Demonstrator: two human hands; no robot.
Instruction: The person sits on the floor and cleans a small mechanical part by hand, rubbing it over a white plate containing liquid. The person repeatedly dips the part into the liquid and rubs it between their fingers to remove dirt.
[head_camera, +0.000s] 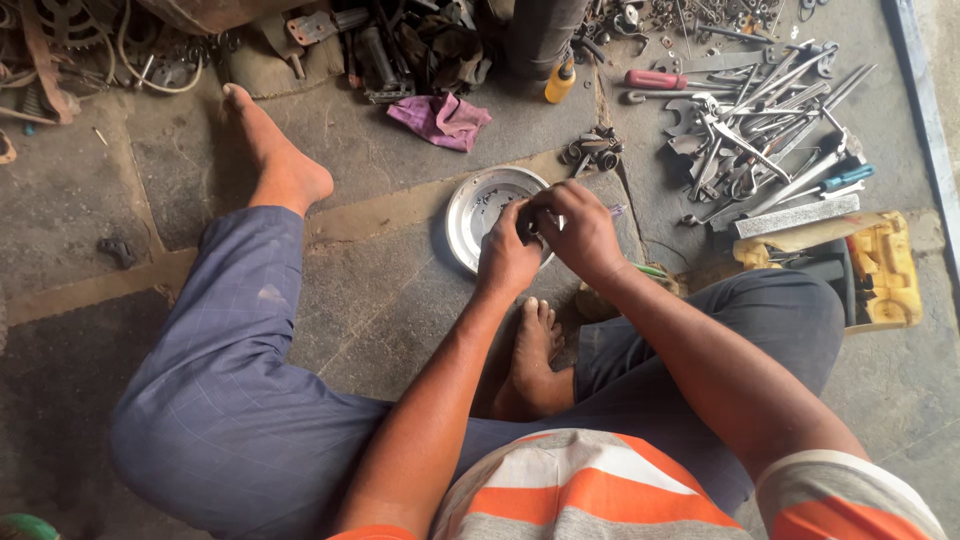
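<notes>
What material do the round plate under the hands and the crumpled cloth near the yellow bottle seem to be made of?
The round plate looks like metal, probably steel or aluminium: a shiny silver-grey surface with bright reflections on its rim. The crumpled cloth looks like soft woven fabric, matte purple-pink, lying in loose folds.

Sitting on the stone floor, both hands meet over a round shiny metal plate (478, 215). The left hand (507, 258) and right hand (583, 232) pinch some small dark part (530, 224) between them, maybe a bearing, hard to tell. A heap of steel spanners (760, 140) lies to the right, a crumpled pink rag (440, 119) further up.
</notes>
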